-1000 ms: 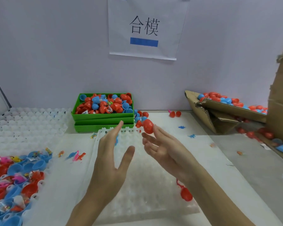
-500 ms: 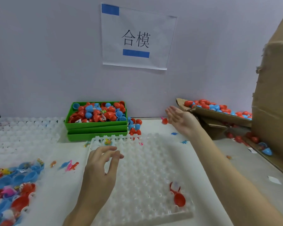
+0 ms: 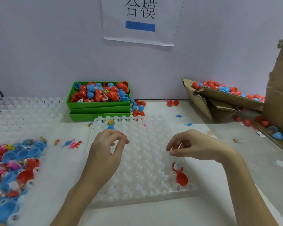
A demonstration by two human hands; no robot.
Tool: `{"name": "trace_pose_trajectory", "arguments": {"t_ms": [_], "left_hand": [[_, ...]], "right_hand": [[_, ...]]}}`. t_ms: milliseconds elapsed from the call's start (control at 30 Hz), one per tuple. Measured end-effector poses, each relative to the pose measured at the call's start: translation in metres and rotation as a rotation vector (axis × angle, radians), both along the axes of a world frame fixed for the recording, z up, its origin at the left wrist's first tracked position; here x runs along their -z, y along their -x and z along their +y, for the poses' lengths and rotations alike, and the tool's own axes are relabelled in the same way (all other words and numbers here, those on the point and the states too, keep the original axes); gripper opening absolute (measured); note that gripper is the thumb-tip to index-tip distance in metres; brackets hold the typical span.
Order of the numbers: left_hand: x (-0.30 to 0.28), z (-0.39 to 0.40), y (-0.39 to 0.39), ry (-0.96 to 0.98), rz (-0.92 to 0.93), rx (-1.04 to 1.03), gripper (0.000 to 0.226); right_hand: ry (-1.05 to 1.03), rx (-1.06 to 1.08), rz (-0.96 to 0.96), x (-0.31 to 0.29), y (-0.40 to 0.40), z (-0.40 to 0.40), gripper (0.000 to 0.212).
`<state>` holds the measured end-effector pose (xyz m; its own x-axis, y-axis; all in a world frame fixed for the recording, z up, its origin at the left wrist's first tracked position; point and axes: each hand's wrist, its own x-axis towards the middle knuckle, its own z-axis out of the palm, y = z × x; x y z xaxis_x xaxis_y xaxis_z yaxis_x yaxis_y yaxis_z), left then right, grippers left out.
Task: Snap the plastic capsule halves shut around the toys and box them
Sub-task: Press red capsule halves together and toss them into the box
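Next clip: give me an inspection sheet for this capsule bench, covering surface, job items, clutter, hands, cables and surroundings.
Surface: white table, clear dimpled tray at centre.
Job's things: open red capsule on the tray's near right corner; blue capsule half with a toy at its far edge; green bin full of capsules; cardboard box holding capsules.
Clutter: loose toys left of the tray; pile of capsule halves at far left.
Grippers: left hand and right hand over the tray, fingers loosely curled, holding nothing.
Cables: nothing seen.
Surroundings: wall sign.
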<state>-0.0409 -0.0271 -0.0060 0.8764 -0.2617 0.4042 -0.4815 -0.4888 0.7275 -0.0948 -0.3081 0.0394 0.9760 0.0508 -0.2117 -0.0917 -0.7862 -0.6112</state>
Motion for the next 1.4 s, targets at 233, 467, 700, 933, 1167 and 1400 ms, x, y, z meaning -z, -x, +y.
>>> {"name": "trace_pose_trajectory", "arguments": {"t_ms": [233,467,700,933,1167,1400], "left_hand": [[0.000,0.001,-0.001,0.001,-0.001,0.010,0.020],[0.001,-0.001,-0.002,-0.003,0.010,0.019,0.021],[0.002,-0.003,0.002,0.072,0.047,0.119,0.011],[0.006,-0.024,0.022,0.195,0.097,0.403,0.051],[0.004,-0.016,0.012,0.367,0.106,0.216,0.031],[0.000,-0.012,0.008,0.384,0.141,0.160,0.028]], "right_hand": [[0.152,-0.083,0.082,0.001,0.015,-0.013,0.027],[0.199,-0.087,0.038,0.006,0.011,-0.006,0.014],[-0.069,-0.017,-0.199,-0.010,0.018,-0.012,0.018],[-0.331,0.049,-0.340,0.000,-0.003,0.045,0.027],[-0.544,0.193,-0.257,0.012,-0.008,0.073,0.033],[-0.734,0.238,-0.241,0.010,-0.006,0.083,0.021]]}}
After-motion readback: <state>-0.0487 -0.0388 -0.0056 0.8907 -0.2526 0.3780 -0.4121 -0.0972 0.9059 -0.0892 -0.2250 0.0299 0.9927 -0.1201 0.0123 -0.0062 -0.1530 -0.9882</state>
